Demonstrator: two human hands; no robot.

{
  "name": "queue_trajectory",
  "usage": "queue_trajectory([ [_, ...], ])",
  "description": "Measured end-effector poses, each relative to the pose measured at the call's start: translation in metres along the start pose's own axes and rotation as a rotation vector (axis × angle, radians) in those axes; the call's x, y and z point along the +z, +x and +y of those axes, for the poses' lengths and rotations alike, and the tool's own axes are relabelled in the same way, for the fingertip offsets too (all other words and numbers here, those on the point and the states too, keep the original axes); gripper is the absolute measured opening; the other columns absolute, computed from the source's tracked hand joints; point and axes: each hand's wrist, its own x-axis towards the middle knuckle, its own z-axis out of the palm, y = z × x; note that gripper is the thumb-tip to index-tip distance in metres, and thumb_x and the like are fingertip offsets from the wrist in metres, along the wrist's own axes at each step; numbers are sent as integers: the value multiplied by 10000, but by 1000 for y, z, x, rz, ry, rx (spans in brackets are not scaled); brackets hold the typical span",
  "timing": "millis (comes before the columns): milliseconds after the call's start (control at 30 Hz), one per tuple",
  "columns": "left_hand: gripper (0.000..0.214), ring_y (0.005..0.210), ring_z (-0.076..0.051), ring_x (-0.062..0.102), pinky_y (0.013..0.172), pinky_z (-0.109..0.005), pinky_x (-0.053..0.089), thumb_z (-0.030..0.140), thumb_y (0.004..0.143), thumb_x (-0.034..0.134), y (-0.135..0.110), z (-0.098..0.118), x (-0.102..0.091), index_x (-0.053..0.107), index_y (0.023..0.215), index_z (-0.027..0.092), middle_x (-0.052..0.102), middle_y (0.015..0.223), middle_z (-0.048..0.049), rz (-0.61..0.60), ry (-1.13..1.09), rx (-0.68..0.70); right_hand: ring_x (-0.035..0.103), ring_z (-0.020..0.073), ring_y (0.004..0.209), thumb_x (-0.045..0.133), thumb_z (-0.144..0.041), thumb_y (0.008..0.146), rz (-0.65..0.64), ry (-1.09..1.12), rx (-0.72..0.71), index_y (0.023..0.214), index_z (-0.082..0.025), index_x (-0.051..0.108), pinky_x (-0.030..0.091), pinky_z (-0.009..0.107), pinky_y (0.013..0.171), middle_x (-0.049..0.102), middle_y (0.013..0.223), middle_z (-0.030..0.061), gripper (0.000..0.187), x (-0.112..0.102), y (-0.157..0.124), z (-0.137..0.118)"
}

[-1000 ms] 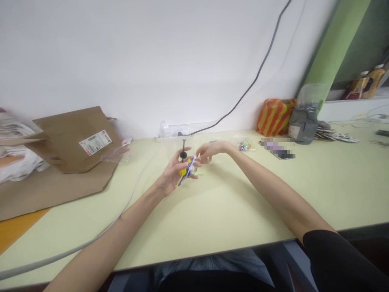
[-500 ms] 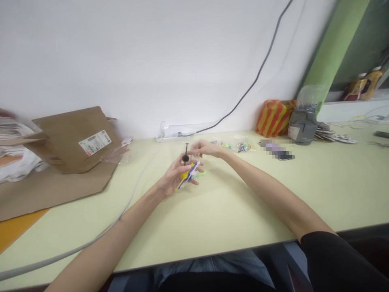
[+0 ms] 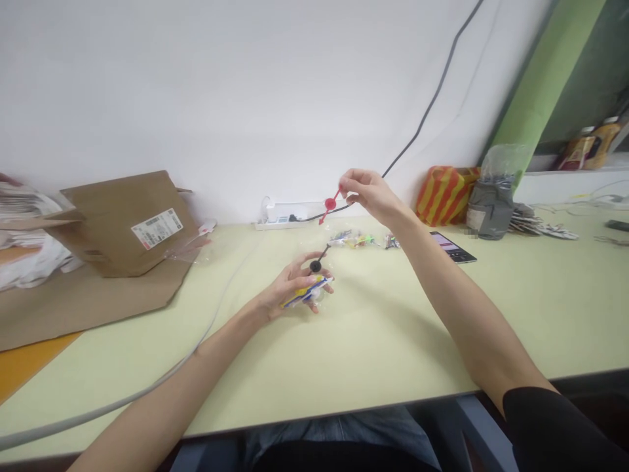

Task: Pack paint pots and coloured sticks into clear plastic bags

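Raised in front of the wall, my right hand (image 3: 363, 190) pinches one end of a red plastic stick with a round disc (image 3: 330, 204) in its middle. The stick slants down to the left. Lower and to the left, my left hand (image 3: 297, 285) is closed around a bundle of yellow, blue and white plastic pieces (image 3: 307, 292). A black stick with a disc (image 3: 315, 266) juts up from the same hand. Something clear, like a plastic bag, shows around its fingers. The exact kind of these pieces is too small to tell.
Small bags of colourful parts (image 3: 361, 240) lie behind my hands. A power strip (image 3: 280, 219) sits against the wall. An opened cardboard box (image 3: 128, 223) stands left, a cable (image 3: 122, 403) crosses the table, and a phone (image 3: 455, 249) and striped bag (image 3: 442, 196) are right.
My right hand has moved up and right, away from my left hand, with the red stick now clearly in its fingers. The black stick in my left hand has tilted to the right.
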Motion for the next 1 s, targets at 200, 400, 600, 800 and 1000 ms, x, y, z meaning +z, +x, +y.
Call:
queue_trajectory([
  [200,666,1091,-334,652,647,-365,624,315,846,717,1,2,3,430,1446,286,617,1244,-157,-11,-9,19,558,118,771,692,-432,878,-228,-181,-71,839,-156,647,460,252,717,658,843,30,283,39,-1,-12],
  [400,632,1129,-350,640,722,-399,615,277,845,725,4,1,4,460,1417,242,632,1229,-164,39,16,89,614,174,999,651,-396,908,-572,-338,-104,842,-157,752,453,267,834,715,1052,76,268,61,-8,-14],
  [600,611,1169,-359,626,766,-427,613,261,854,721,5,-6,-1,466,1409,273,618,1271,-155,65,20,110,640,185,962,697,-393,871,-607,-465,59,918,-161,781,464,273,834,743,1065,81,251,38,-7,-18],
  [800,695,1170,-368,630,806,-450,601,289,833,742,5,-6,0,440,1458,264,618,1310,-175,61,1,91,652,192,843,754,-254,768,-694,-620,216,928,-168,776,464,270,696,758,992,63,183,25,-8,-18],
  [1000,722,1120,-335,652,719,-372,618,273,809,759,4,-4,1,442,1458,274,599,1348,-174,38,-18,73,606,164,763,712,-218,812,-639,-726,199,873,-153,735,412,255,634,730,911,58,92,24,-7,-25],
])
